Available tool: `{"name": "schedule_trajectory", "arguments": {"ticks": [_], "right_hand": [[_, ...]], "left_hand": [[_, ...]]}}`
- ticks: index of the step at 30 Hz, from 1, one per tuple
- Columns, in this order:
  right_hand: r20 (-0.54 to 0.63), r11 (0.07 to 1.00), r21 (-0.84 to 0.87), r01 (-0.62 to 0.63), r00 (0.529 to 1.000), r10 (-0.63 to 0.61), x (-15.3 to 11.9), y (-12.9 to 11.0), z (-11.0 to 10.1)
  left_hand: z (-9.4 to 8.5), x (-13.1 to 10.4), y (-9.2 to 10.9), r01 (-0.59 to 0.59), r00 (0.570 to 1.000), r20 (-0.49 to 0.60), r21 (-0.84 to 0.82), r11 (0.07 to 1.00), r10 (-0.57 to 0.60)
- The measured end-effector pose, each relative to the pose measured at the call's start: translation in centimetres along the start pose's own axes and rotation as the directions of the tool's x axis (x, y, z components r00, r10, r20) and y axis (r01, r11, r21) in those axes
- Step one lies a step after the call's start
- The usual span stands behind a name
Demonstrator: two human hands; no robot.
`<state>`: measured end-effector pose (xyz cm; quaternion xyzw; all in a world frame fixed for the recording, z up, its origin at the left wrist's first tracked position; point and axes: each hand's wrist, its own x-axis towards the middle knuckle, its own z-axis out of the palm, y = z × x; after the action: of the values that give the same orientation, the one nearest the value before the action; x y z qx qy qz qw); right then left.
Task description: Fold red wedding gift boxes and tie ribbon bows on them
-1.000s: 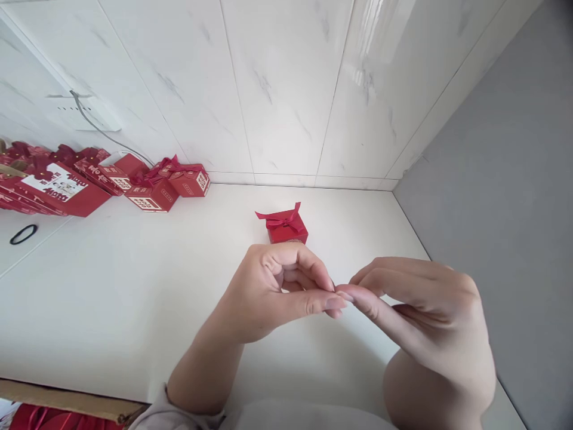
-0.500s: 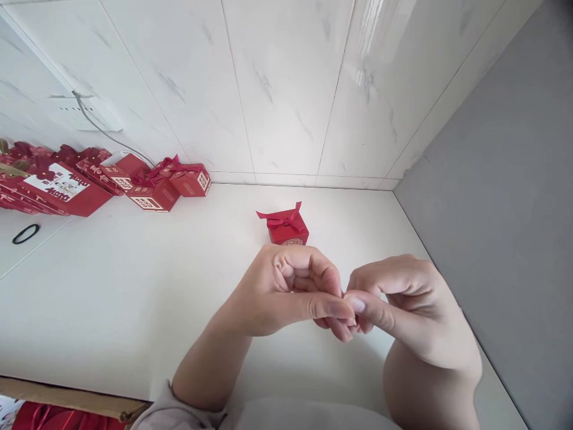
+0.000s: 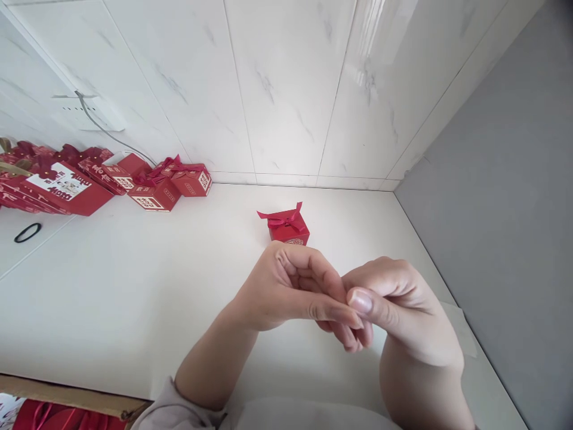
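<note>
Over the white counter, the fingertips of my two hands meet in a close pinch. My left hand (image 3: 295, 292) has its thumb stretched along the curled forefinger, both pressed together at the tips. My right hand (image 3: 398, 304) is bent in from the right, its thumb pressing beside the left fingertips. Anything between the fingers is hidden or too small to name. Just beyond my left hand stands a small red gift box (image 3: 289, 227) with a dark pink ribbon bow on top; my knuckles cover its lower front edge.
Red gift boxes (image 3: 154, 194) and several red gift bags (image 3: 85, 197) line the wall at left. A black ring-shaped band (image 3: 27, 233) lies near them. A cardboard carton (image 3: 76, 394) with red items is at lower left. A grey panel (image 3: 505, 197) borders the right; a pale flat patch (image 3: 461, 328) lies beside it.
My right hand has shifted slightly left, and its thumb now overlaps the left fingertips more. The pale patch beside my right wrist has come into view. The boxes stay in place.
</note>
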<state>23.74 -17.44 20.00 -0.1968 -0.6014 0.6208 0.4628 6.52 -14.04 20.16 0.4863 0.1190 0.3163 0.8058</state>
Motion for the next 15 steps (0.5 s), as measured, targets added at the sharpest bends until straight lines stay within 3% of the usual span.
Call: {"name": "schedule_trajectory", "arguments": {"ticks": [6,9,10,12,14,15], "right_hand": [[-0.114,0.984,-0.177,-0.027,0.993,0.007,-0.2,-0.4,0.4],[-0.178,0.945,-0.323,-0.056,0.984,-0.003,0.0,-0.6,0.1],[-0.228,0.913,-0.401,-0.075,0.973,-0.02,0.1,-0.5,-0.2],[-0.351,0.822,-0.55,-0.151,0.934,-0.063,0.8,0.3,-1.3],[-0.451,0.741,-0.626,-0.245,0.888,-0.088,1.8,2.2,-3.0],[-0.501,0.713,-0.639,-0.288,0.86,-0.102,2.4,3.5,-3.9]], "left_hand": [[-0.2,-0.2,0.4,-0.044,0.997,-0.058,0.086,0.995,0.049],[-0.6,-0.2,1.3,-0.063,0.98,-0.161,0.298,0.953,0.115],[-0.9,-0.1,1.8,-0.059,0.955,-0.243,0.405,0.912,0.17],[-1.9,0.0,2.5,0.024,0.848,-0.429,0.617,0.786,0.312],[-3.6,0.2,2.8,0.219,0.71,-0.558,0.755,0.617,0.43],[-4.6,0.3,2.8,0.339,0.664,-0.592,0.784,0.521,0.458]]}}
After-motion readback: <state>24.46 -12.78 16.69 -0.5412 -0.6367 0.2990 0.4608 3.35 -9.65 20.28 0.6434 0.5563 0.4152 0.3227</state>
